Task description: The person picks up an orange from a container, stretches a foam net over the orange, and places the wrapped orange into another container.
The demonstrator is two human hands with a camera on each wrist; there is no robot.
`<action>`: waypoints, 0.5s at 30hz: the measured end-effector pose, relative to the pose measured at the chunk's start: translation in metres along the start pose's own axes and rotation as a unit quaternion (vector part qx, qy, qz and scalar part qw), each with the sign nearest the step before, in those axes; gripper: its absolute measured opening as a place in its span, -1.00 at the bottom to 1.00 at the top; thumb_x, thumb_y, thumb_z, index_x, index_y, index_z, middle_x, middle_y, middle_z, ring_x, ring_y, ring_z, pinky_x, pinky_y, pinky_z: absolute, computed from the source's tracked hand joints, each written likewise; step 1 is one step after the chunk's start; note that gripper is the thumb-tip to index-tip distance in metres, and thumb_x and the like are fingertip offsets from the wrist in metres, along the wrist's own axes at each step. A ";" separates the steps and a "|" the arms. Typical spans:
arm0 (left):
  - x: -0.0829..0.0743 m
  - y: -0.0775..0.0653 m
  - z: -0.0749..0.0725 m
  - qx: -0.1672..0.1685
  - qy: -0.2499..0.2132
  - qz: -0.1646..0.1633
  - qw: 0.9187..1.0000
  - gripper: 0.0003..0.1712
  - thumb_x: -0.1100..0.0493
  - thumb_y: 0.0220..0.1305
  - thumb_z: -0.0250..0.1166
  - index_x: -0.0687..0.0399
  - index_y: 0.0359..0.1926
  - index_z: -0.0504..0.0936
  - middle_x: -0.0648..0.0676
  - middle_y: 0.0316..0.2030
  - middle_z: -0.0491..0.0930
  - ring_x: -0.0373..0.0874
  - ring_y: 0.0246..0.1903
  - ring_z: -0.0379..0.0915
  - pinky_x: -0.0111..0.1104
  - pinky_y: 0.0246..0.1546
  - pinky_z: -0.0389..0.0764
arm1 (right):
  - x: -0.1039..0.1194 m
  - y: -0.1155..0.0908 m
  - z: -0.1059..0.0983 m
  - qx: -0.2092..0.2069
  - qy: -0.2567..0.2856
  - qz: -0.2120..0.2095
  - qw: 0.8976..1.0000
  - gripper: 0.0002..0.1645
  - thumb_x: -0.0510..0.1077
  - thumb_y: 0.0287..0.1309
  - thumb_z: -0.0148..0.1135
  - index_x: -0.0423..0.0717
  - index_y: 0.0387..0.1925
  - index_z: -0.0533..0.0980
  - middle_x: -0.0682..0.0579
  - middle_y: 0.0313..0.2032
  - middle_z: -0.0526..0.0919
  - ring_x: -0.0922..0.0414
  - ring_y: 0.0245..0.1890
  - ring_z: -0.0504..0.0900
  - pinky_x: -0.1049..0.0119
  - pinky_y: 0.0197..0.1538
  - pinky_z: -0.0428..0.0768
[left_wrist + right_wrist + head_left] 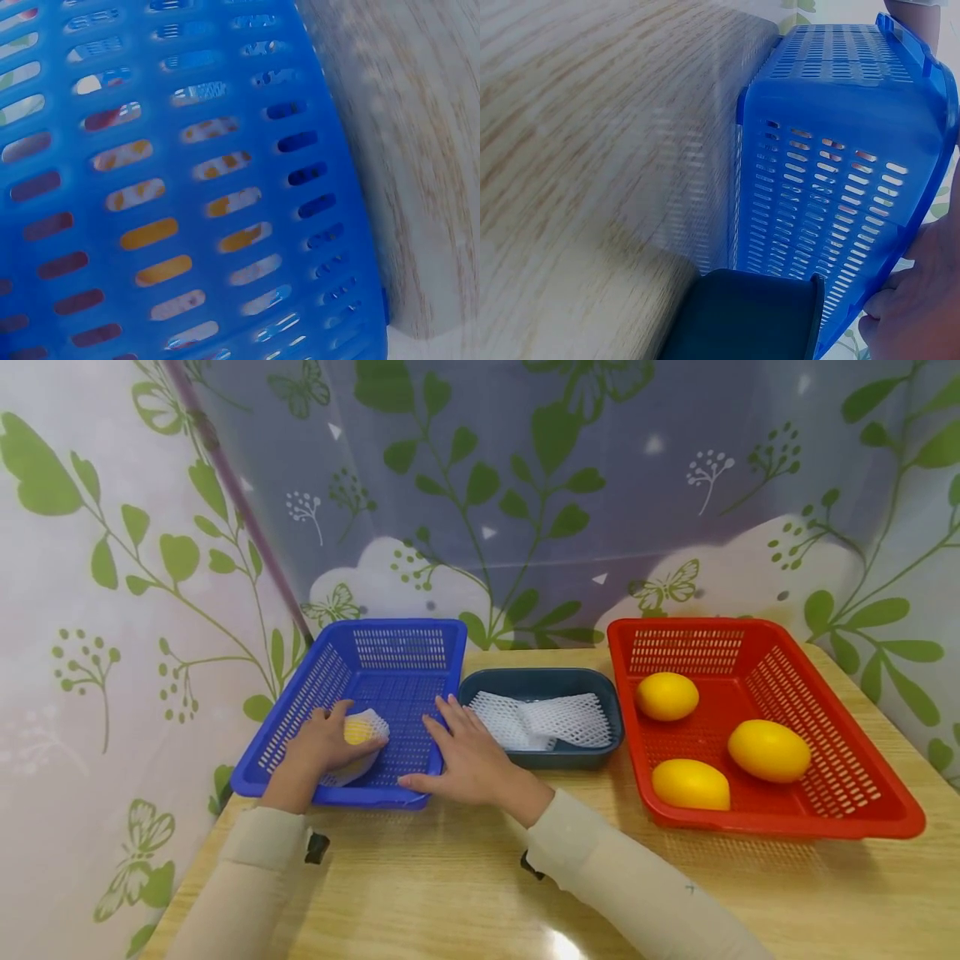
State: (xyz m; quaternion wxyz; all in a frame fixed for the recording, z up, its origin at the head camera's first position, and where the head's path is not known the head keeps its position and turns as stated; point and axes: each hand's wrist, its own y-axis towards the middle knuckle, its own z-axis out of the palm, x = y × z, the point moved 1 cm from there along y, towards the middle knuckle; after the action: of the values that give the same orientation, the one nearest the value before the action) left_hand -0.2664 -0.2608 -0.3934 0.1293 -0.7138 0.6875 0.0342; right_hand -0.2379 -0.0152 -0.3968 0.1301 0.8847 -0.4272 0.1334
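In the head view, my left hand (318, 750) reaches inside the blue basket (408, 625), its thumb and fingers curled round a yellow oval fruit (360, 731) in a white foam net. Part of the fruit is hidden behind that hand. Yellow and white patches of it show through the basket's slots in the left wrist view. My right hand (474, 762) lies over the basket's right rim with its fingers spread and fairly straight, holding nothing. The right wrist view shows that hand (926, 296) against the rim.
Right of the blue basket stands a dark green tray (540, 760) with white foam nets (566, 720) in it. Farther right, a red basket (757, 822) holds yellow fruits (768, 752). All stand on a wooden table (450, 893), with a patterned curtain (480, 527) behind.
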 end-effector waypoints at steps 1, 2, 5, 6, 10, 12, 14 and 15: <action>0.000 0.001 0.001 0.000 -0.002 0.009 1.000 0.14 -0.47 0.11 0.19 0.18 0.44 0.06 0.56 0.26 0.13 0.53 0.20 0.16 0.37 0.03 0.32 | 0.000 0.000 0.000 0.001 0.000 0.000 1.000 0.18 0.59 0.09 -0.03 -0.13 0.47 0.10 -0.17 0.51 -0.12 -0.05 0.51 -0.27 0.03 0.49 -0.14; 0.000 0.002 0.002 -0.002 -0.003 0.019 1.000 0.12 -0.46 0.13 0.18 0.18 0.44 0.08 0.56 0.25 0.15 0.52 0.18 0.19 0.34 0.03 0.35 | 0.000 0.000 0.000 0.001 0.001 0.000 1.000 0.18 0.59 0.09 -0.03 -0.13 0.47 0.10 -0.17 0.51 -0.13 -0.05 0.51 -0.28 0.04 0.49 -0.14; 0.000 0.005 0.004 -0.008 -0.006 0.049 0.999 0.05 -0.44 0.18 0.14 0.20 0.42 0.14 0.56 0.23 0.20 0.50 0.16 0.25 0.27 0.04 0.39 | 0.000 0.000 0.000 0.000 0.001 -0.002 1.000 0.18 0.59 0.10 -0.03 -0.13 0.47 0.11 -0.17 0.51 -0.12 -0.05 0.51 -0.28 0.04 0.49 -0.14; 0.000 0.006 0.005 -0.009 -0.007 0.057 0.998 0.04 -0.44 0.20 0.13 0.20 0.42 0.15 0.56 0.23 0.21 0.49 0.16 0.26 0.26 0.06 0.39 | 0.000 0.000 0.000 0.000 0.001 -0.003 1.000 0.17 0.59 0.10 -0.03 -0.13 0.47 0.11 -0.17 0.51 -0.12 -0.05 0.51 -0.27 0.03 0.49 -0.14; -0.001 0.007 0.006 -0.002 -0.013 0.069 0.998 0.00 -0.45 0.25 0.04 0.19 0.42 0.16 0.55 0.25 0.22 0.46 0.19 0.24 0.26 0.08 0.37 | 0.000 0.000 0.000 0.001 -0.001 -0.001 1.000 0.17 0.59 0.10 -0.04 -0.12 0.47 0.10 -0.16 0.51 -0.13 -0.05 0.51 -0.28 0.04 0.49 -0.15; -0.002 0.008 0.006 0.005 -0.020 0.069 0.997 -0.01 -0.46 0.28 -0.02 0.18 0.43 0.16 0.54 0.26 0.21 0.46 0.21 0.21 0.27 0.10 0.35 | 0.000 0.000 0.000 0.001 -0.001 -0.001 1.000 0.17 0.59 0.10 -0.04 -0.12 0.47 0.10 -0.16 0.51 -0.13 -0.06 0.51 -0.28 0.03 0.49 -0.14; -0.003 0.007 0.006 0.012 -0.028 0.069 0.997 -0.02 -0.47 0.31 -0.10 0.17 0.43 0.15 0.53 0.28 0.20 0.45 0.23 0.20 0.27 0.12 0.32 | 0.000 0.000 0.000 0.001 -0.002 -0.001 1.000 0.17 0.59 0.10 -0.04 -0.12 0.47 0.10 -0.17 0.51 -0.13 -0.06 0.51 -0.27 0.03 0.49 -0.14; -0.003 0.007 0.006 0.014 -0.035 0.069 0.997 -0.03 -0.47 0.33 -0.13 0.18 0.43 0.15 0.53 0.28 0.20 0.45 0.23 0.19 0.28 0.14 0.31 | 0.000 0.000 0.000 0.002 -0.001 -0.001 1.000 0.17 0.59 0.10 -0.04 -0.12 0.47 0.10 -0.17 0.51 -0.13 -0.06 0.51 -0.27 0.02 0.49 -0.14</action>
State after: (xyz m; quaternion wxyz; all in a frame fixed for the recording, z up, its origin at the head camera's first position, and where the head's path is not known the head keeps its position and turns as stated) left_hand -0.2726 -0.2564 -0.3997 0.1604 -0.6611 0.7306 0.0585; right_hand -0.2377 -0.0154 -0.3967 0.1280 0.8858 -0.4259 0.1327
